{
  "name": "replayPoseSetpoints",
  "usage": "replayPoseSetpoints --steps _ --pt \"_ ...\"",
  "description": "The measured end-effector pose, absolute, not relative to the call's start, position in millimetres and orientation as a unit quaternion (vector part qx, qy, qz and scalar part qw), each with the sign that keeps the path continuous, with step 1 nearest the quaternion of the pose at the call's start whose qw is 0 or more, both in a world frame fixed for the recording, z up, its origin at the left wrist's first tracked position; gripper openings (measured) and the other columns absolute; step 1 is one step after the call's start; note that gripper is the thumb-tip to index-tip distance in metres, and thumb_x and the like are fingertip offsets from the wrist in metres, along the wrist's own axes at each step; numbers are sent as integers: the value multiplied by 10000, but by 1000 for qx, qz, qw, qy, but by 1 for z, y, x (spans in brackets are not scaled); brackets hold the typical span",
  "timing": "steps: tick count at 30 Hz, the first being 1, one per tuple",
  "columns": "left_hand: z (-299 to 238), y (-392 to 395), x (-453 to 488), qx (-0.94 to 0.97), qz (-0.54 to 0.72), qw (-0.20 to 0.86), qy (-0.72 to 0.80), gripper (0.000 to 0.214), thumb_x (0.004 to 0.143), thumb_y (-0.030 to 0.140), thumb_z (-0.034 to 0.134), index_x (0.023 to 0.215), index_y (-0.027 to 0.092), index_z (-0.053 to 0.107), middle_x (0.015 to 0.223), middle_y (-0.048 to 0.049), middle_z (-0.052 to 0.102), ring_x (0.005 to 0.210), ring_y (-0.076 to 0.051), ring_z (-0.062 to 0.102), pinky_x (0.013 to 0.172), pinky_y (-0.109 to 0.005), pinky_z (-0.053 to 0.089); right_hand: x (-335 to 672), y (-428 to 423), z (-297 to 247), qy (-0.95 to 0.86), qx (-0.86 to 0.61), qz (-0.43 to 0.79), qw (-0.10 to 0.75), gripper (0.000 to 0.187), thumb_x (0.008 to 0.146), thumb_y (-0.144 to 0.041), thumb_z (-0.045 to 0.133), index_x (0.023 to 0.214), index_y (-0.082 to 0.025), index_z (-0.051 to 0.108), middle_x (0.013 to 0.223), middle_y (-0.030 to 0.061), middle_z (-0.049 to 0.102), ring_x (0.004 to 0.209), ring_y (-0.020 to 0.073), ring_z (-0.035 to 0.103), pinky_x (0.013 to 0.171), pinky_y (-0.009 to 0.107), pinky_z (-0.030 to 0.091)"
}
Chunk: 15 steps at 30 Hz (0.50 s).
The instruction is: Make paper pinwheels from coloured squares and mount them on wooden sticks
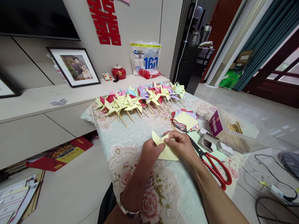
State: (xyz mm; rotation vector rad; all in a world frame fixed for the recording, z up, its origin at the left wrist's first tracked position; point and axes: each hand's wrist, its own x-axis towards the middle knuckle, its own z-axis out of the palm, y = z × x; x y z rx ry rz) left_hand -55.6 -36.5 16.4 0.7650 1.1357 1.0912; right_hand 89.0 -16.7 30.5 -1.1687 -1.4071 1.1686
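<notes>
Between my two hands is a sheet of pale yellow paper [168, 154], its upper left corner standing up. My left hand [151, 152] grips its left side with the thumb on top. From the right, my right hand [179, 142] pinches the upper edge between thumb and fingers. Red-handled scissors [213, 168] lie just right of my right forearm, blades partly behind the wrist. Beyond the hands rests a stack of coloured paper squares [186, 120], a yellow one on top. Many paper pinwheels [133, 102] on wooden sticks lie across the table's far side.
A small box of metal pins [206, 144] stands beside the scissors. Farther right, a clear plastic bin [245, 119] holds wooden sticks [235, 128]. A flowered cloth [130, 186] covers the table. Behind it, a white cabinet [30, 105] carries a framed photo [73, 67] and a red pot [118, 73].
</notes>
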Motion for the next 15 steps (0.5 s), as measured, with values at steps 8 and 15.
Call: replayPoseSetpoints --steps 8,15 --pt "20 -38 -57 271 557 637 459 317 626 257 745 898 97 715 709 -56 751 651 -229 695 661 -319 535 95 -17 35 -570 -462 416 537 124 824 -357 716 801 -239 745 1071 73 690 1079 270 605 886 378 450" --pt "23 -37 -60 210 624 612 439 333 642 257 762 925 92 707 719 -52 761 658 -233 706 673 -328 538 86 -34 43 -678 -432 173 569 70 879 -228 652 911 -259 706 914 55 656 910 242 604 826 383 457"
